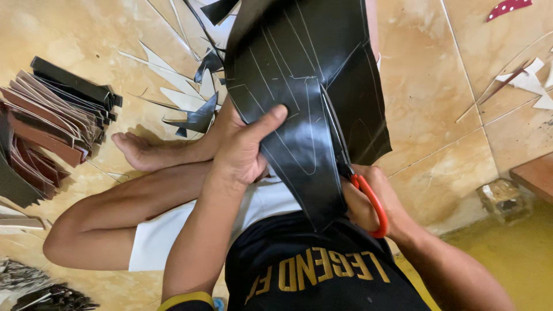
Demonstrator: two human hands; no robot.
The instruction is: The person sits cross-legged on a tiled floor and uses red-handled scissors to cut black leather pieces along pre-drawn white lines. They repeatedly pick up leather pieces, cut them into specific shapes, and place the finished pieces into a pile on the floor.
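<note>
Mid-cut: left hand (pixel 245 147) pinches the black marked sheet (pixel 305 86) held over the lap, right hand (pixel 368 201) at four o'clock closed through red-handled scissors (pixel 360 187); next snip likely needs following the chalk line.

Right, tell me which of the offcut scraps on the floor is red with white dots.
The small scrap at the top right corner of the tiled floor. The offcuts just below it are plain white, and those by the foot are white or black.

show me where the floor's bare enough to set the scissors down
Bare tile lies right of the black sheet, between it and the white offcuts at far right. Crowded: the strip stack at left and pointed scraps beyond the foot. The right hand holds the scissors.
</note>
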